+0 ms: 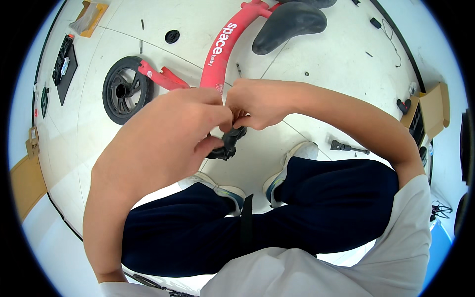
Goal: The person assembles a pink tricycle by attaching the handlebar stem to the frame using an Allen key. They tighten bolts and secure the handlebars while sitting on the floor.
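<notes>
Both hands meet over the lower end of a child's bike's red frame (217, 62). My left hand (173, 133) is closed, with its thumb beside a dark black bike part (229, 144) below the frame. Curled fingers of my right hand (260, 105) press together just above that part, touching or nearly touching it. What either hand pinches is hidden by the fingers. To the left, a black-tyred wheel (126, 89) sits in a red fork (166, 77) that reaches toward my left hand. At the frame's far end is a black saddle (292, 27).
Around the floor lie a round black disc (172, 36), a black tool-like part (349, 147) and small metal pieces. Open cardboard boxes stand at the far left (91, 19) and right (435, 111). My shoes (292, 168) are close below my hands.
</notes>
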Tool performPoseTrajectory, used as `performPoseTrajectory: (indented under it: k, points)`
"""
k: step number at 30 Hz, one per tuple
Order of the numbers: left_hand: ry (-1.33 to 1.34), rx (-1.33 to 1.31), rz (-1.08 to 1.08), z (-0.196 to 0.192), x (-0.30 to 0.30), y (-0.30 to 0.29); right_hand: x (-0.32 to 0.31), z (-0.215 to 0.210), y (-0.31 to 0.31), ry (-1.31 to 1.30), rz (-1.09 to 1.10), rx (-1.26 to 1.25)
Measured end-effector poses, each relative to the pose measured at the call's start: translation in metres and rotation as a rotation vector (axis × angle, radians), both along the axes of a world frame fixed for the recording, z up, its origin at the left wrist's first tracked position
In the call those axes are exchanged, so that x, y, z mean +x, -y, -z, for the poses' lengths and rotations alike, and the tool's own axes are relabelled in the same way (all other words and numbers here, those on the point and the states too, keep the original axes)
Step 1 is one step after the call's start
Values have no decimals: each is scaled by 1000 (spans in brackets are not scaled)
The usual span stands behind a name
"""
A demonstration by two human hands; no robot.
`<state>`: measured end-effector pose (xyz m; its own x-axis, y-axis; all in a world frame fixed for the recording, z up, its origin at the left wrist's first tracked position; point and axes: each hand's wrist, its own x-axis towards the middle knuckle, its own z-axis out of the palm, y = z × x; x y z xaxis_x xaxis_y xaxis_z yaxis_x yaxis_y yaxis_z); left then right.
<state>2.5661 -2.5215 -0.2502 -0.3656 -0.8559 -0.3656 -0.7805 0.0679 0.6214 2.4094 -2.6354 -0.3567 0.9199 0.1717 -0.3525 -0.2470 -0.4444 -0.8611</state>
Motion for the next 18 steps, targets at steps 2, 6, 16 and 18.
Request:
performPoseTrajectory:
  k: [2, 6, 16, 18]
  points:
    - [17, 17, 26, -3, 0, 1, 1, 2, 1, 13, 5, 58]
    - [28, -89, 6, 9, -1, 0, -6, 18, -2, 61, 73, 163]
    - [85, -75, -413, 26, -15, 6, -11, 31, 1, -6, 2, -131]
    - [137, -102, -338, 26, -13, 3, -11, 31, 0, -44, -7, -129]
